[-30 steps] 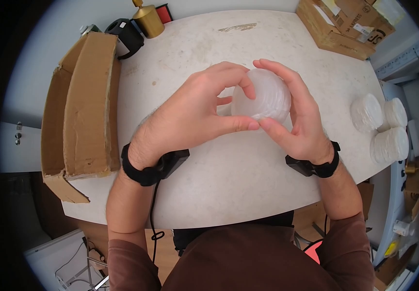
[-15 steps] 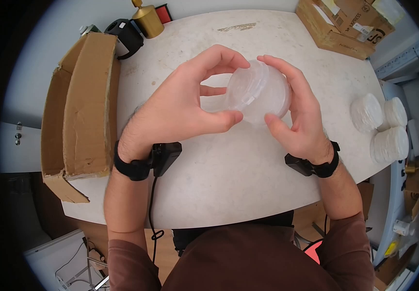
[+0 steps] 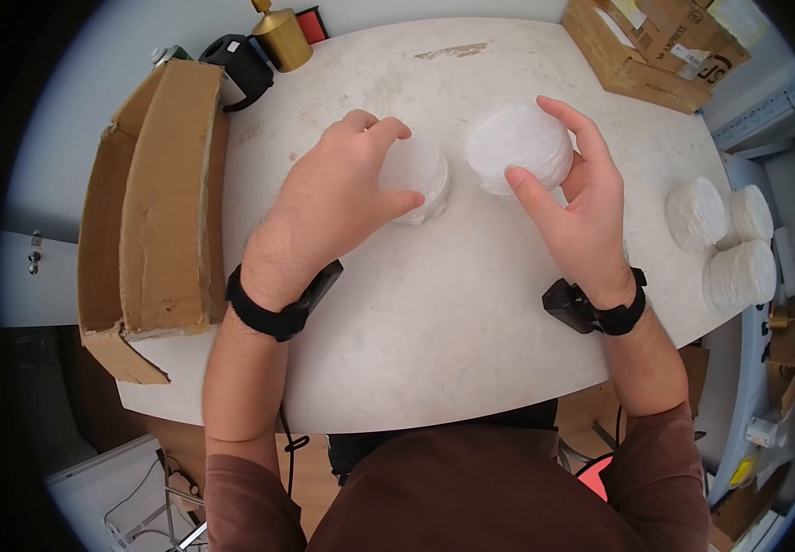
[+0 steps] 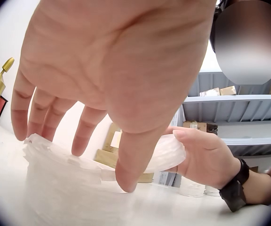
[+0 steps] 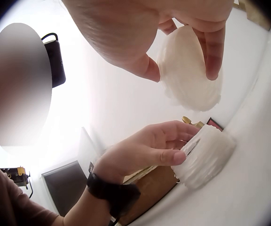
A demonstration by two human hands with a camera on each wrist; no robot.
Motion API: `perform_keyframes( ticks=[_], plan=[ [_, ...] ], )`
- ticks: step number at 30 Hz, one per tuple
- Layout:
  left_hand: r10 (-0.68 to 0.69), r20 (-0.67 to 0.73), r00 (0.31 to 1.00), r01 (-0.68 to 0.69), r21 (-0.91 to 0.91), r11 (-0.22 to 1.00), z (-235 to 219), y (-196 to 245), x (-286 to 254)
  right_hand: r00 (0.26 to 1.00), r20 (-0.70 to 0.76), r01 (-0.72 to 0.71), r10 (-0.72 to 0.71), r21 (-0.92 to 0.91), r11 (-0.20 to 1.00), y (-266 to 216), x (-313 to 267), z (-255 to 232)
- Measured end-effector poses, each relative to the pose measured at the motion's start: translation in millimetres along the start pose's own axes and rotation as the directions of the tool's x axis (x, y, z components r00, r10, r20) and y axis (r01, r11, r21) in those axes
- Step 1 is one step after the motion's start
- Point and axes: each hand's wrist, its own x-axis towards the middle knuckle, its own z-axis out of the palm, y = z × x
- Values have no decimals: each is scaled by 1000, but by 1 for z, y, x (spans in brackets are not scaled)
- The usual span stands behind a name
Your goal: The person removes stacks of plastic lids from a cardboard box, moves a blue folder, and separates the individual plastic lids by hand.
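Observation:
My right hand (image 3: 586, 207) holds a round, milky-white tub (image 3: 512, 147) wrapped in clear film, its thumb on the near side and fingers on the far side. In the right wrist view this tub (image 5: 187, 70) is held up, apart from the other. A second wrapped tub (image 3: 432, 179) stands on the table to the left. My left hand (image 3: 328, 189) grips it from above, partly hiding it. The left wrist view shows this tub (image 4: 74, 188) close up, with fingertips at its far rim and the thumb (image 4: 128, 176) at the near rim.
Three more wrapped tubs (image 3: 740, 274) stand at the table's right edge. A long cardboard box (image 3: 172, 202) lies along the left edge. A black cylinder (image 3: 236, 74) and a brass-coloured vessel (image 3: 282, 41) stand at the back left, cardboard boxes (image 3: 646, 55) at the back right.
Both hands were together on one tub. My left hand has let go of it and moved left and down to the second tub. The right hand has kept its tub, now turned.

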Motion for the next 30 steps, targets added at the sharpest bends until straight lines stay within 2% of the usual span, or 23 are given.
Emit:
perform_keyframes(
  ticks=[1, 5, 11, 14, 16, 20, 23, 26, 30],
  plan=[
    [-36, 66, 997, 34, 29, 999, 1, 1, 0, 1000, -6, 13, -13, -7, 1000, 2, 0, -1],
    [-43, 69, 997, 38, 61, 997, 1, 2, 2, 1000, 13, 29, -28, -54, 998, -1, -1, -1],
    [-5, 69, 998, 5, -8, 1000, 0, 10, 0, 999, 14, 36, -35, -80, 996, -1, 0, -1],
    [-45, 110, 993, 44, 14, 999, 7, 13, -1, 999, 10, 37, -37, -45, 998, 1, -1, 0],
    [-1, 97, 995, -3, 34, 999, 17, 9, 1, 999, 6, 40, -39, -60, 997, 1, -1, 0],
    [-3, 134, 991, -6, 64, 998, 21, 6, 1, 999, 8, 44, -43, -71, 997, 1, -1, -1],
    [40, 93, 995, -45, 52, 998, 31, -1, -1, 999, 2, 45, -45, -67, 997, 1, 0, 0],
    [53, 72, 996, -61, 113, 992, 35, -1, -4, 999, 14, 35, -34, -110, 993, 0, 0, -1],
    [71, 35, 997, -77, 215, 974, 29, 7, -9, 998, 14, 55, -55, -58, 997, -1, 0, 2]
  ],
)
